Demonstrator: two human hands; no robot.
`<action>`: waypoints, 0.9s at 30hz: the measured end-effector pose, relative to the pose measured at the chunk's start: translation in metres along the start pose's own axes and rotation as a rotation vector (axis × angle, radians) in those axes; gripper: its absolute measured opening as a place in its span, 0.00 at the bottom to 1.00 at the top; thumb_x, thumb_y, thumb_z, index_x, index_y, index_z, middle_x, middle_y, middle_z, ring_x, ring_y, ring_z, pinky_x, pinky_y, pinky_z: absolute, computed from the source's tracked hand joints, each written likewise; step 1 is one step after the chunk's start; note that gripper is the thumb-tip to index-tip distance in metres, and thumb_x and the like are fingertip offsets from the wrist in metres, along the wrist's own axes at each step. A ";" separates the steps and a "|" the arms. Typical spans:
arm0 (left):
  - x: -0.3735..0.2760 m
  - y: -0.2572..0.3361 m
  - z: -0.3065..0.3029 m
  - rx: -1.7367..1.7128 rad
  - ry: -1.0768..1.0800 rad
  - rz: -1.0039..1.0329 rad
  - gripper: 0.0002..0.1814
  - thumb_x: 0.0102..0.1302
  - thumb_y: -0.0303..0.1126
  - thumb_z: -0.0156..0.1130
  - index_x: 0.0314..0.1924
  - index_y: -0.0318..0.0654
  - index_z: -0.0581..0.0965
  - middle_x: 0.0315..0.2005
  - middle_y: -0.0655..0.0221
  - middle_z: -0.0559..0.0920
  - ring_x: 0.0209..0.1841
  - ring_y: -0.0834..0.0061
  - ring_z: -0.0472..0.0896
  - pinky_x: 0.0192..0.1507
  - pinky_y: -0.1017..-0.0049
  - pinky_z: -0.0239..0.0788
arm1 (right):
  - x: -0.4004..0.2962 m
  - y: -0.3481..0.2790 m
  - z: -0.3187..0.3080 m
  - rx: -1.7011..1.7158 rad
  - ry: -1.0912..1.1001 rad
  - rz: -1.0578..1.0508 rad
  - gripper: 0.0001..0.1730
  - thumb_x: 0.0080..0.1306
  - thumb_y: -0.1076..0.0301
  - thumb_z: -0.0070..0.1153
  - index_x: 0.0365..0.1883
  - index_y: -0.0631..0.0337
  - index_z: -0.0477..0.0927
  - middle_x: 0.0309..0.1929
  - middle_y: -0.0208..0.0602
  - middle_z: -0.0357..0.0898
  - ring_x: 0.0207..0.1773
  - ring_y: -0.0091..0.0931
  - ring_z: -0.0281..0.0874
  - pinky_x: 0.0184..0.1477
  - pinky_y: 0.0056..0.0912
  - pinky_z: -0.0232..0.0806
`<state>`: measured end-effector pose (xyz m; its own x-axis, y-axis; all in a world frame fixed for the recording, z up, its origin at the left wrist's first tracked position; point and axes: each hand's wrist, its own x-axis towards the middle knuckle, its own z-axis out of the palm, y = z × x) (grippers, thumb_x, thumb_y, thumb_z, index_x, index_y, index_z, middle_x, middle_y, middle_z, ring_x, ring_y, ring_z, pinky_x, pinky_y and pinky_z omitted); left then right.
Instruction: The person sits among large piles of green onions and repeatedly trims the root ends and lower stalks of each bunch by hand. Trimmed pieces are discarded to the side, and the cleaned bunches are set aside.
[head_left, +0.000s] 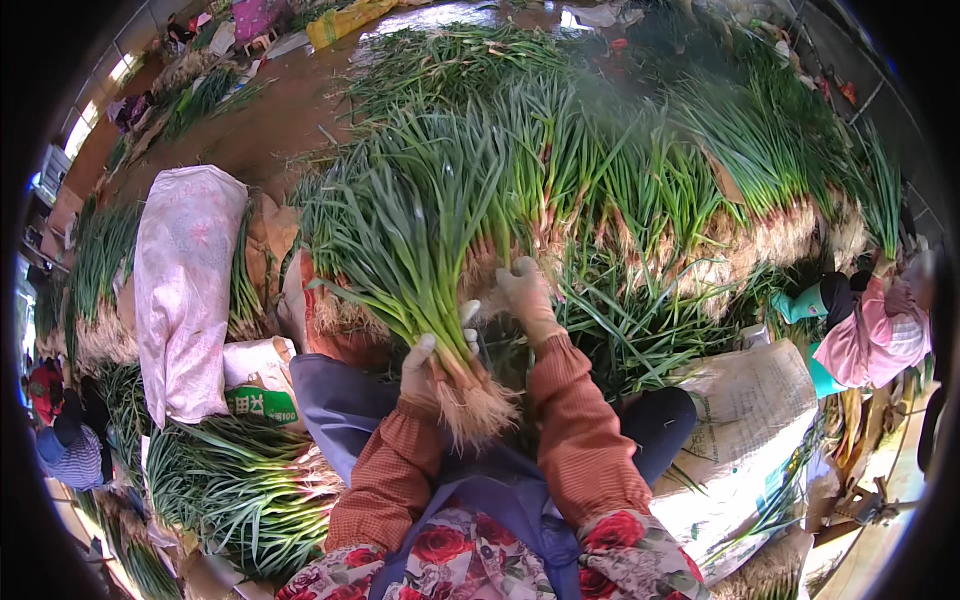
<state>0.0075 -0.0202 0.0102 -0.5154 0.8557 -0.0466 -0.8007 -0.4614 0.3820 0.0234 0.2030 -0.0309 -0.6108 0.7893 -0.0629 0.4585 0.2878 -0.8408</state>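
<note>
My left hand (424, 367), in a pale glove, is closed around a bunch of green onions (442, 330) just above its roots. The leaves point up and to the left, and the whitish roots hang over my lap. To the right of the bunch, my right hand (526, 289), also gloved, is near the roots of the green onions standing in front of me. Its fingertips are partly hidden against them, so I cannot tell whether it grips any. A long row of green onions (555, 165) stands beyond both hands, and loose leaves (637, 330) lie to the right.
A stuffed pale woven sack (187, 285) is at my left, above a pile of green onions (240, 480). Another woven sack (742, 442) lies at my right. A person in pink (874, 330) sits far right; a person in a striped top (75, 457) is far left.
</note>
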 end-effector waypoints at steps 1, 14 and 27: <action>-0.004 0.002 0.003 -0.013 0.046 0.029 0.38 0.68 0.43 0.56 0.70 0.26 0.58 0.57 0.50 0.77 0.54 0.63 0.80 0.47 0.58 0.81 | -0.014 -0.012 -0.013 -0.064 -0.023 -0.011 0.22 0.60 0.54 0.64 0.45 0.59 0.77 0.38 0.48 0.84 0.42 0.42 0.84 0.47 0.43 0.73; 0.011 -0.018 0.001 0.013 0.174 0.008 0.26 0.65 0.39 0.57 0.58 0.31 0.70 0.50 0.51 0.79 0.52 0.51 0.79 0.54 0.48 0.74 | -0.063 -0.080 -0.050 0.625 -0.580 0.399 0.25 0.67 0.65 0.61 0.59 0.66 0.71 0.32 0.31 0.77 0.33 0.20 0.74 0.27 0.22 0.66; -0.004 -0.015 0.023 0.112 0.173 -0.029 0.33 0.67 0.45 0.56 0.63 0.25 0.65 0.48 0.54 0.79 0.46 0.62 0.82 0.45 0.64 0.81 | 0.010 0.037 -0.025 -0.519 -0.883 -0.442 0.17 0.63 0.59 0.61 0.45 0.60 0.83 0.39 0.39 0.85 0.43 0.38 0.81 0.46 0.42 0.72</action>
<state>0.0285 -0.0112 0.0262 -0.5453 0.8106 -0.2132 -0.7819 -0.4003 0.4778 0.0505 0.2348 -0.0496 -0.9368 -0.0423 -0.3472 0.1752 0.8024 -0.5705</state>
